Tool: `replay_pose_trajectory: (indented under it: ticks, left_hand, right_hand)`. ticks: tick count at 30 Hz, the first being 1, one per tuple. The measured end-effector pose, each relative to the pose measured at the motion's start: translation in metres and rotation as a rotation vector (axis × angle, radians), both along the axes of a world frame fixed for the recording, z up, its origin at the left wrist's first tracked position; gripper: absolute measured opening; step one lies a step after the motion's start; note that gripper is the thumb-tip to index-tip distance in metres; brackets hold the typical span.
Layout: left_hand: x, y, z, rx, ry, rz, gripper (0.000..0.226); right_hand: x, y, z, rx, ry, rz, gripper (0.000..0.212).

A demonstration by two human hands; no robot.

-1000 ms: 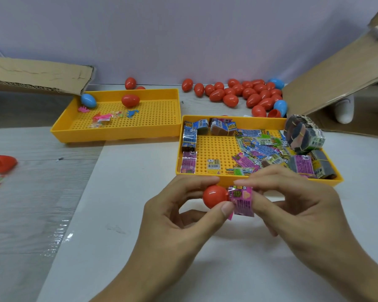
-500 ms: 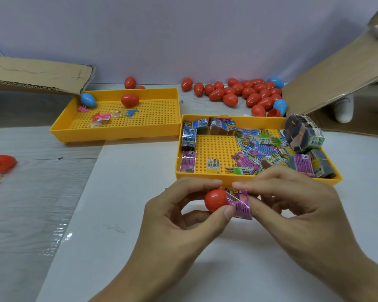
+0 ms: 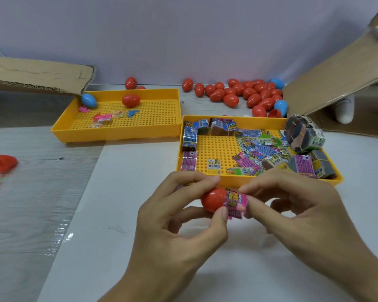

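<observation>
My left hand (image 3: 179,216) pinches a red plastic egg (image 3: 213,199) between thumb and fingers, just above the white table. A pink printed wrapper (image 3: 237,203) is wrapped around the egg's right end, and my right hand (image 3: 292,205) pinches that wrapper with thumb and fingertips. Both hands meet in front of the near yellow tray (image 3: 238,182), which holds many loose and bundled printed wrappers (image 3: 260,149).
A second yellow tray (image 3: 118,134) at the back left holds a red egg (image 3: 130,100), a blue egg (image 3: 89,100) and small toys. Several red and blue eggs (image 3: 244,93) lie by the wall. Cardboard flaps (image 3: 37,73) stand at both sides. Red egg halves (image 3: 2,163) lie far left.
The wrapper has been pushed closer around the egg's right end, and both hands have shifted slightly while keeping their hold.
</observation>
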State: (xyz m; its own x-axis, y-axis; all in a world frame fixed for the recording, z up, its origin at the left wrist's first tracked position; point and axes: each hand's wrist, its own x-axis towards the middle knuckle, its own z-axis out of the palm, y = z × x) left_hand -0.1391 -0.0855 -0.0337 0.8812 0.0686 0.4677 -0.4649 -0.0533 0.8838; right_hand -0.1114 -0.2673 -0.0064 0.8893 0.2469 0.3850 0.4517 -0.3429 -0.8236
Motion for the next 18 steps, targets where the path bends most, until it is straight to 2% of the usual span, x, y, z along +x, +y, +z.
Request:
replay_pose_trajectory:
  ticks: [3, 7, 10, 13, 18]
  left_hand:
    - [-0.0005, -0.0019, 0.0002, 0.028, -0.050, 0.024, 0.038]
    - [0.0010, 0.0000, -0.0011, 0.038, -0.072, 0.034, 0.038]
    - [0.0022, 0.0015, -0.0035, -0.002, -0.081, 0.033, 0.036]
    - [0.0021, 0.0024, -0.0042, 0.021, -0.101, 0.038, 0.032]
    - [0.0000, 0.0007, -0.0039, 0.094, -0.088, 0.068, 0.034]
  right_hand:
    - [-0.0016, 0.0019, 0.0019, 0.058, 0.090, -0.009, 0.015]
    - [0.0009, 0.0010, 0.0092, 0.251, 0.363, 0.136, 0.010]
    - [0.0039, 0.0003, 0.0096, 0.345, 0.546, 0.200, 0.021]
    - [0.0061, 0.0008, 0.0090, 0.436, 0.717, 0.224, 0.023]
    - [0.0035, 0.0068, 0.0096, 0.550, 0.879, 0.253, 0.031]
